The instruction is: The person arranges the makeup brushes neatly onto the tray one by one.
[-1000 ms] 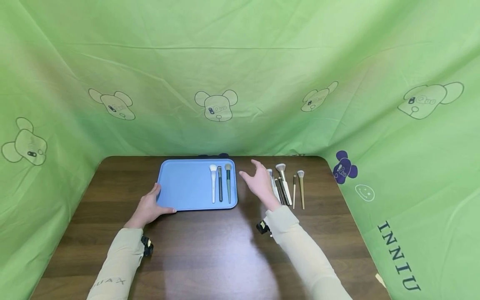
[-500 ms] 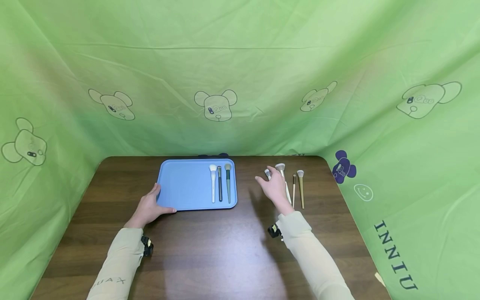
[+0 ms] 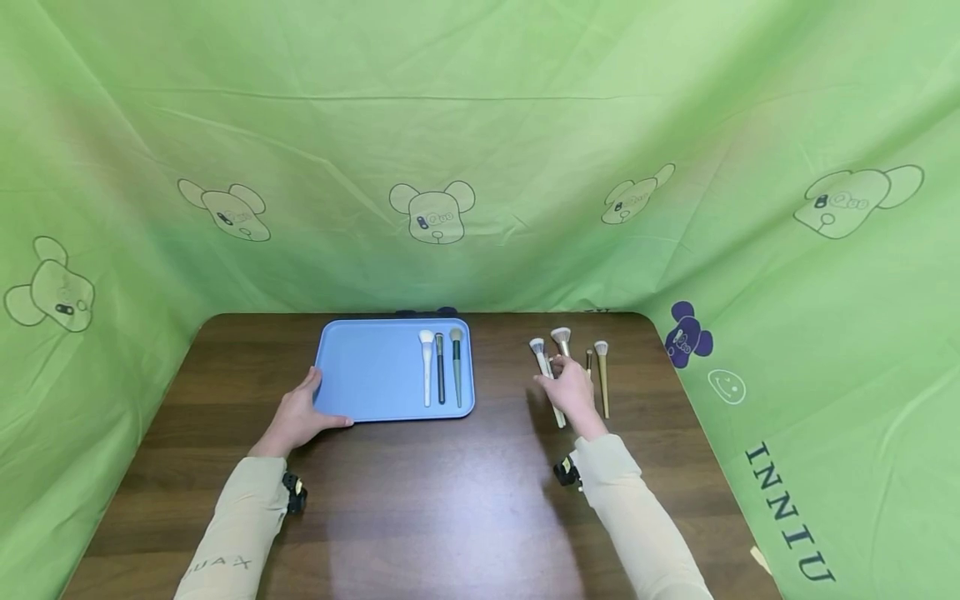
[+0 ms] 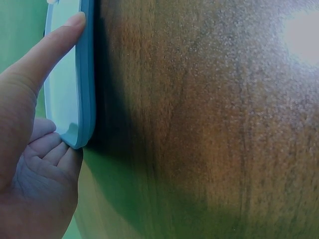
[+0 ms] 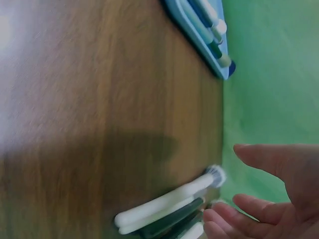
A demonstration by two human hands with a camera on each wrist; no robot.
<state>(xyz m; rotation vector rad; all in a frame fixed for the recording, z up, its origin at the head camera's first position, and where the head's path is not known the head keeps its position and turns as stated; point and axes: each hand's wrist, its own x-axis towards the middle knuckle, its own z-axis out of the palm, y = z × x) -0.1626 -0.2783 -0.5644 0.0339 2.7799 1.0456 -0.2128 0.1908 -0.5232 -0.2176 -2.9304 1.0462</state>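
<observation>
I grip the blue tray [image 3: 367,367] with the left hand [image 3: 296,412], near the far edge of the desk [image 3: 442,500]; the right hand [image 3: 572,392], thumb and fingers parted, empty, is over loose brushes [image 3: 542,358] towards the far-right corner.

Worktop [image 3: 420,492]: brown wood grain, glossy, its glare breaking into fine specks up close. Tray [image 3: 367,371]: smooth, plastic-looking, soft sheen. Backdrop [image 3: 435,125]: creased cloth, slight sheen. Sleeves [image 3: 637,525]: matt cloth. Loose white-handled brush nearest the tray [image 5: 169,199]: smooth, plastic-looking handle, fibrous head. Tan-handled brush [image 3: 604,383]: handle material too small to tell.
</observation>
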